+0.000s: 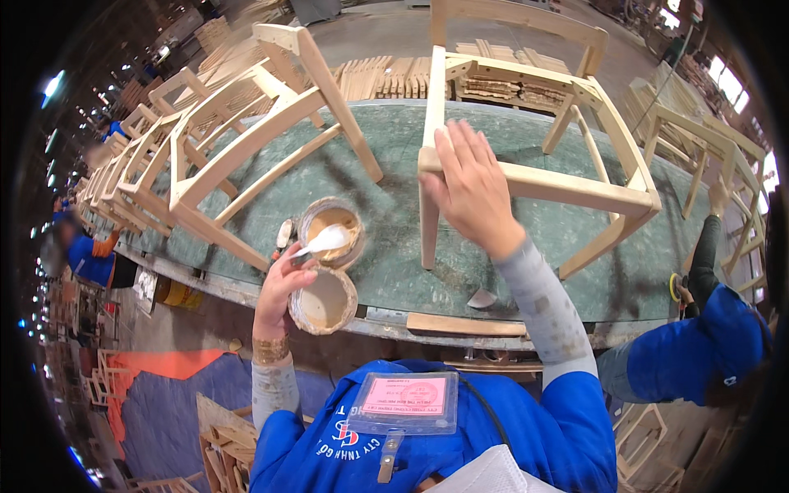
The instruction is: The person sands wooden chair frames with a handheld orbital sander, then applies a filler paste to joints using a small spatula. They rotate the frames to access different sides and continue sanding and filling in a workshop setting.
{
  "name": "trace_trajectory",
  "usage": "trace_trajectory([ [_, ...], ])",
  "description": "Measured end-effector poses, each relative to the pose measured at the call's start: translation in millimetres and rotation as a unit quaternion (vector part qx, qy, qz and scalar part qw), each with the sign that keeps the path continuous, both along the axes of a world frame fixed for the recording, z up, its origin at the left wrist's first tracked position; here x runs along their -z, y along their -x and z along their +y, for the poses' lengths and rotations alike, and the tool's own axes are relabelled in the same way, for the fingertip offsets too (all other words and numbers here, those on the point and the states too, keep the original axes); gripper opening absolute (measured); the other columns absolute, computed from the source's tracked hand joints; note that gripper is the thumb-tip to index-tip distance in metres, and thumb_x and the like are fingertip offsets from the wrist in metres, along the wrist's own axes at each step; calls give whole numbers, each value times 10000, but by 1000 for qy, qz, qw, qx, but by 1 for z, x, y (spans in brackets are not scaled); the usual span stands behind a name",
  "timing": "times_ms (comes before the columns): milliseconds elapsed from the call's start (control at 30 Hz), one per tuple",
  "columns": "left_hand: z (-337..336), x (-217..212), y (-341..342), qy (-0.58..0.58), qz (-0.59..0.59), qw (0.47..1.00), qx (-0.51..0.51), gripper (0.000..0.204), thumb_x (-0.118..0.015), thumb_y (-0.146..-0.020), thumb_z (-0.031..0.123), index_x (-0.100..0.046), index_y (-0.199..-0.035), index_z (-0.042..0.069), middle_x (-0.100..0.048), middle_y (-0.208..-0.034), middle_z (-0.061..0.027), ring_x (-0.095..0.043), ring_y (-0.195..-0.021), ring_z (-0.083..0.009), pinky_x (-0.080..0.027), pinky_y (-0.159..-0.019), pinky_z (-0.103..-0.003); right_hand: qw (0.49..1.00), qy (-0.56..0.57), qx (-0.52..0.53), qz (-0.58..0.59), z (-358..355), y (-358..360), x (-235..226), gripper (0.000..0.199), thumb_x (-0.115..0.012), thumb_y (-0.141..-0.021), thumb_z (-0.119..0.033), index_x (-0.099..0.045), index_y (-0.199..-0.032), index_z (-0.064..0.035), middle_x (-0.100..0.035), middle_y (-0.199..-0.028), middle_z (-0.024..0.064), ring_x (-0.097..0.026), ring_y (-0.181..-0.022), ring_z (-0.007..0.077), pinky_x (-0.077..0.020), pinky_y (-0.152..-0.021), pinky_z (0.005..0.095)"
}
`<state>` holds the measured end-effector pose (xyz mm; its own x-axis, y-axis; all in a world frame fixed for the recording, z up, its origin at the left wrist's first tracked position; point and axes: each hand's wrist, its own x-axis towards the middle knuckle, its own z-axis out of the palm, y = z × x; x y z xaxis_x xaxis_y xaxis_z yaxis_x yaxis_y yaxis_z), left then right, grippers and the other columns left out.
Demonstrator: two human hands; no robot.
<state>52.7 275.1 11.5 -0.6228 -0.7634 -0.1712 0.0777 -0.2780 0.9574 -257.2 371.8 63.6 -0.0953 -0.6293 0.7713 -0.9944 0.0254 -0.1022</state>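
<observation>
The left hand (282, 283) is gripping a putty knife (322, 241) whose pale blade is lying over an open tub of tan wood filler (332, 231) on the green worktop (394, 156), and the same hand is also cradling a second, shallower filler-crusted tub (324, 301) at the bench edge — so its fingers are closed around both tool and container. The right hand (471, 189) is lying flat and open, fingers spread, on the top rail of an unfinished wooden chair frame (534, 177) standing on the worktop just in front of the person. To do this well, it seems wise to be loading only a small dab on the blade tip, keeping the flat hand pressing the frame so it is not rocking, and feeling along the rail for the gap before pressing filler in. Another bare chair frame (263, 140) is lying tilted to the left, and a co-worker in blue (707, 337) is working at the right.
</observation>
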Motion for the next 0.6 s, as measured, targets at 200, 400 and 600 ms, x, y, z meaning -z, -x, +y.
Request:
trace_trajectory([
  [200, 5, -21, 21, -27, -3, 999, 40, 711, -678, -771, 52, -316, -1377, -37, -596, -1147, -97, -573, -1018, -126, -437, -887, -253, 922, -236, -280, -129, 27, -37, 29, 170, -668, -769, -193, -633, -852, -48, -575, -1122, 171, -553, -1066, 326, -406, -962, 460],
  [400, 18, -36, 35, -56, -7, 985, 162, 769, -644, -772, 12, -231, -1420, -37, -569, -1209, -158, -577, -1034, -154, -449, -900, -285, 932, -136, -296, -158, 5, -47, 10, 261, -704, -696, -96, -669, -954, -88, -497, -1271, 170, -442, -1214, 357, -339, -1024, 438],
  [600, 19, -21, 47, -39, -23, 972, 229, 797, -645, -762, 2, -210, -1428, -45, -541, -1244, -170, -575, -1040, -161, -451, -904, -288, 887, -298, -314, -161, 4, -41, 24, 267, -715, -613, -116, -695, -880, -114, -441, -1335, 155, -289, -1322, 390, -266, -1078, 469],
])
